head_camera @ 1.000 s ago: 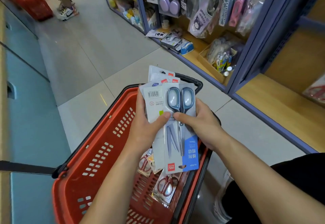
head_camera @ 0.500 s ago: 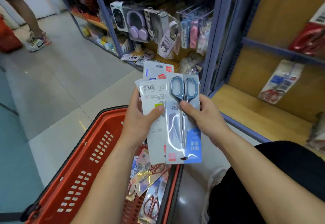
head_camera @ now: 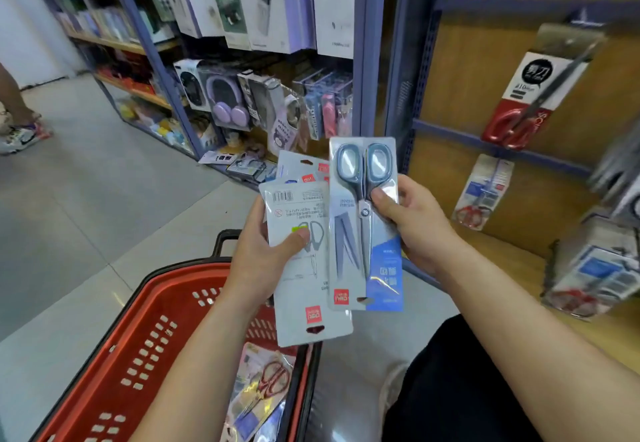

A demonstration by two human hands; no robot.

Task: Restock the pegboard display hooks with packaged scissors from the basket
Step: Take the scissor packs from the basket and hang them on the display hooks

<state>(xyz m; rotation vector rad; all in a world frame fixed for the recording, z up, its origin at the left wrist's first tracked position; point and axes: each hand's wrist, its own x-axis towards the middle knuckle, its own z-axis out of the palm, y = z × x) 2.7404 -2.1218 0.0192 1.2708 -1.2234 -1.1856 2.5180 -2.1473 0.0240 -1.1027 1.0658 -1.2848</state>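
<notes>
My right hand (head_camera: pixel 412 219) pinches a pack of grey-handled scissors (head_camera: pixel 363 226), held upside down with the handles at the top. My left hand (head_camera: pixel 266 258) grips a fanned stack of scissor packs (head_camera: pixel 304 268) with a white card back facing me. The single pack stands just right of the stack, overlapping its edge. Below, the red basket (head_camera: pixel 145 348) holds more packs of red-handled scissors (head_camera: pixel 266 386). On the right, the wooden pegboard display (head_camera: pixel 467 70) carries a hanging red-handled scissor pack (head_camera: pixel 533 91) and a blue-carded scissor pack (head_camera: pixel 485 192).
A blue metal upright (head_camera: pixel 374 46) separates the pegboard bay from shelves of boxed headphones (head_camera: pixel 225 102). More scissor packs (head_camera: pixel 595 268) lean on the wooden shelf at the right. Another person's foot in a shoe (head_camera: pixel 20 136) stands on the tiled floor far left.
The view has lifted from the basket toward the pegboard. My right hand has drawn the grey-handled pack to the right, off the stack that the left hand holds. Both hands have risen.
</notes>
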